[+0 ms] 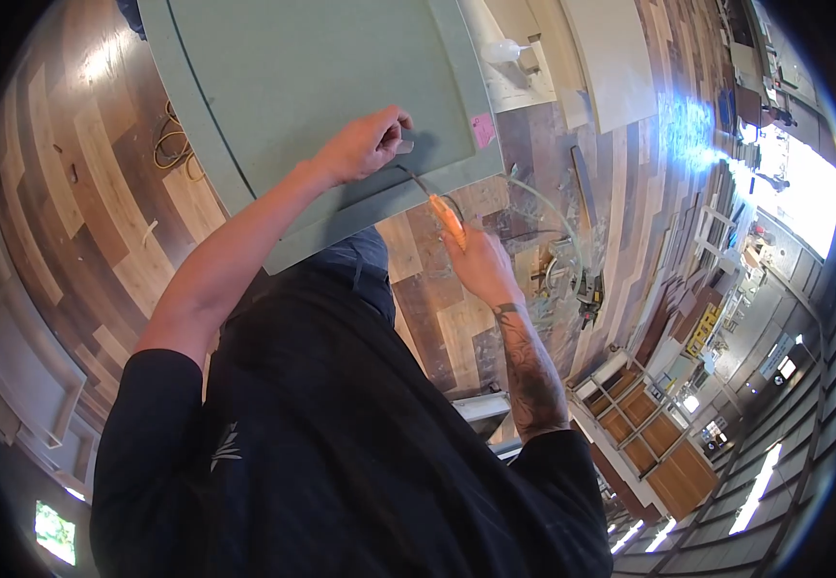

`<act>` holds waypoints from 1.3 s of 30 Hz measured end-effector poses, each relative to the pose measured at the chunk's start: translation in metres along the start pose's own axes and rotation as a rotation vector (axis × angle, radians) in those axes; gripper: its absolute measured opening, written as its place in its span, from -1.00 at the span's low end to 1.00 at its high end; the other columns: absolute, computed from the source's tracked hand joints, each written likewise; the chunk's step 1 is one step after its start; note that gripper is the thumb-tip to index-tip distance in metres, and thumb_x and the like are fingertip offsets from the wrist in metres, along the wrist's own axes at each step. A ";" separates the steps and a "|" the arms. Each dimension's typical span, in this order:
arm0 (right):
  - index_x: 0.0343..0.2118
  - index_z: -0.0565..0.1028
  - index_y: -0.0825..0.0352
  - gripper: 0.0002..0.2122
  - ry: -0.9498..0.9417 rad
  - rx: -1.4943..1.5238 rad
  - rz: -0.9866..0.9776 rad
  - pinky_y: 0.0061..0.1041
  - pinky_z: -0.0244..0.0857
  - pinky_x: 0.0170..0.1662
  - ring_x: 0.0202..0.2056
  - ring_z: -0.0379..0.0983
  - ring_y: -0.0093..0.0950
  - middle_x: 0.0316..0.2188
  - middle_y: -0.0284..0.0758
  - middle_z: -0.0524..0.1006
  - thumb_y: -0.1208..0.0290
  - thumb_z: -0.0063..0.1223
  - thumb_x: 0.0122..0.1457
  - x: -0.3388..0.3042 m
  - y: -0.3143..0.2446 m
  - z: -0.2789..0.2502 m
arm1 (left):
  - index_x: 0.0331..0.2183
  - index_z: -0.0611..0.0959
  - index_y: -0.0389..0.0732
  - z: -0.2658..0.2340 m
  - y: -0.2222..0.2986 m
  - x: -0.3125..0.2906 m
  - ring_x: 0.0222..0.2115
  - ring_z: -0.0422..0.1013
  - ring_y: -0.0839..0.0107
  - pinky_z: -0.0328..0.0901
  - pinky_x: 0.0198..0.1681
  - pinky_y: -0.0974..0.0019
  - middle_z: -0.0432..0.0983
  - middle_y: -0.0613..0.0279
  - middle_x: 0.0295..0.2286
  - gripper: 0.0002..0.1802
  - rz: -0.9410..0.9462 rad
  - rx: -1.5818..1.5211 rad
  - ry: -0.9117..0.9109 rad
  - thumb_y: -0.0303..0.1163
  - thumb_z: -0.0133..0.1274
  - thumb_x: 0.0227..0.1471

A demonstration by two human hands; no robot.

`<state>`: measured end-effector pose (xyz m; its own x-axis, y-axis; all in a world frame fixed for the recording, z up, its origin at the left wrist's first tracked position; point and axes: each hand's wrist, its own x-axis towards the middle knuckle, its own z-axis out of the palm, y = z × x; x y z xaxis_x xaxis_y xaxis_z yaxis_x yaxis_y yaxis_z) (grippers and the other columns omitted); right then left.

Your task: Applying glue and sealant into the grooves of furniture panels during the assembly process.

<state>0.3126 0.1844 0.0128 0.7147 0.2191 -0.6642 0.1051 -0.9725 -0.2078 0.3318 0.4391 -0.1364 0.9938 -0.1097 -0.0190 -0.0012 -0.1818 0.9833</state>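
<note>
A grey-green framed panel (341, 58), like a cabinet door, lies in front of me with a dark groove down its left side. My left hand (370, 146) is over its near part, fingers curled around a small pale piece (404, 146) that shows only in part. My right hand (483, 265) grips an orange-handled tool (448, 220) just off the panel's near right corner. From the handle a thin dark curved shaft reaches over the panel's edge toward my left hand; its exact kind I cannot make out. A pink tag (482, 130) sits on the panel's right edge.
A white squeeze bottle (504, 50) lies beyond the panel on a pale board. Coiled yellow cord (171, 144) rests at the left on the plank-patterned floor (100, 193). To the right are a clear hose (562, 217), a long wood strip (583, 188) and a wooden rack (649, 433).
</note>
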 end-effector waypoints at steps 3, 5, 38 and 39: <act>-0.19 0.57 0.37 -0.62 0.037 0.018 0.016 0.07 0.38 -0.21 -0.25 0.53 0.14 -0.39 0.11 0.59 0.06 0.05 0.31 0.001 -0.005 0.010 | -0.11 0.50 -0.21 -0.002 -0.005 0.003 -0.40 0.43 0.37 0.38 -0.28 0.28 0.46 0.21 -0.41 -0.75 -0.062 -0.081 0.026 -0.57 0.06 0.13; -0.20 0.58 0.34 -0.63 0.070 0.031 0.058 0.08 0.39 -0.20 -0.26 0.55 0.13 -0.39 0.09 0.61 0.05 0.04 0.31 0.001 -0.003 0.019 | -0.08 0.54 -0.22 -0.003 -0.005 0.005 -0.35 0.42 0.48 0.37 -0.22 0.35 0.46 0.29 -0.37 -0.75 -0.098 -0.265 0.159 -0.53 0.03 0.17; -0.27 0.60 0.43 -0.63 0.224 -0.157 -0.010 -0.11 0.38 -0.24 -0.33 0.54 -0.07 -0.44 -0.01 0.58 0.12 0.08 0.25 0.145 -0.025 -0.083 | 0.17 0.53 -0.33 0.050 -0.170 -0.548 -0.20 0.54 0.25 0.40 -0.13 0.24 0.62 0.01 -0.09 -0.41 -1.299 -0.531 0.751 -0.19 0.10 0.20; -0.36 0.58 0.48 -0.65 0.276 -0.095 0.016 -0.21 0.36 -0.33 -0.48 0.54 -0.27 -0.57 -0.16 0.57 0.18 0.10 0.24 0.157 -0.035 -0.084 | 0.18 0.52 -0.30 0.042 -0.160 -0.522 -0.28 0.50 0.34 0.36 -0.23 0.29 0.61 0.10 -0.16 -0.41 -1.354 -0.536 0.769 -0.19 0.10 0.20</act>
<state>0.4792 0.2461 -0.0238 0.8766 0.1864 -0.4437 0.1470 -0.9816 -0.1220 -0.1910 0.4842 -0.2912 0.0585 0.3482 -0.9356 0.7342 0.6200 0.2767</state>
